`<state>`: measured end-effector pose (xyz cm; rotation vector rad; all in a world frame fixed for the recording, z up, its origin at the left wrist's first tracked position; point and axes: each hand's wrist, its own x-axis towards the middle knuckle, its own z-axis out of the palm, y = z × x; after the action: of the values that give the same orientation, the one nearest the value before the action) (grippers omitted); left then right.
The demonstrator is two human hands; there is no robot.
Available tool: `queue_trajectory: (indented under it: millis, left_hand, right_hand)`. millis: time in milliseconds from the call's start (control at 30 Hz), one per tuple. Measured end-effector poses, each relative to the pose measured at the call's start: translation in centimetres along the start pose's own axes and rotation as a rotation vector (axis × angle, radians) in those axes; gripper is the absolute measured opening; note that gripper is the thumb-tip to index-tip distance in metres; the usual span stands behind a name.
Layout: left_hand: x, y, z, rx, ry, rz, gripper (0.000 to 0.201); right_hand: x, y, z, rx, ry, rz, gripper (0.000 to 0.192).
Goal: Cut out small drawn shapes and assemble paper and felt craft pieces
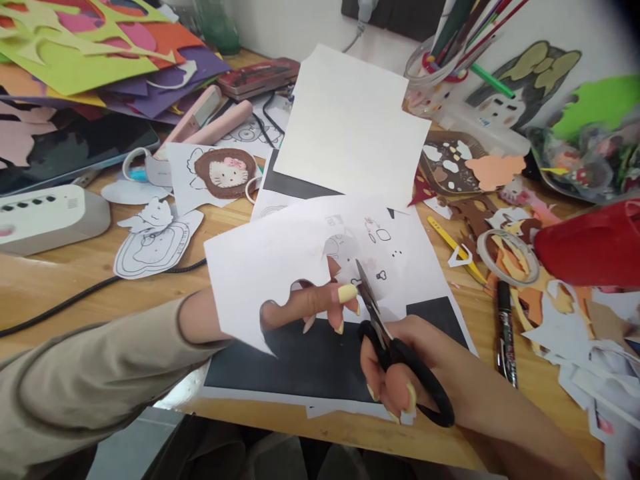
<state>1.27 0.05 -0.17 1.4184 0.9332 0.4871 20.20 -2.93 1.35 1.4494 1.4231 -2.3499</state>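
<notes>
My right hand grips a pair of black-handled scissors, fingers through the loops. The blades point up and away, beside my left fingertips. My left hand pinches a white sheet of paper between thumb and fingers. This sheet has a curved cut-out edge, and part of it lies over my left wrist. Small printed outlines show on the white paper near the blades; whether that is the same sheet, I cannot tell. Beneath my hands lies a dark printed panel on white paper.
Blank white paper lies behind. Coloured foam sheets pile up at the far left, near a white power strip. On the right are a black marker, a tape roll, a red cup and many paper scraps.
</notes>
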Motion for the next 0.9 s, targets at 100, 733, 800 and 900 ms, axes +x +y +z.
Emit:
queue_trajectory:
  millis: [100,733,800,900]
  left_hand:
    - [0.1,-0.1,0.3,-0.071,-0.049,0.014,0.023]
    - [-0.1,0.0,-1.4,0.108,-0.101,-0.077,0.027]
    - [0.0,0.1,-1.4,0.116,-0.145,-0.111,0.026]
    - [0.1,0.2,-1.5,0.109,-0.185,-0.133,0.026]
  right_hand:
    - [0.1,0.2,0.0,0.030,-0.008,-0.017,0.008]
    - [0.4,0.0,0.3,-0.028,-0.012,0.094,0.007]
    - [0.4,-0.1,0.3,-0.058,-0.019,0.093,0.008]
    - [0.5,-0.1,0.3,-0.054,-0.030,0.080,0.008]
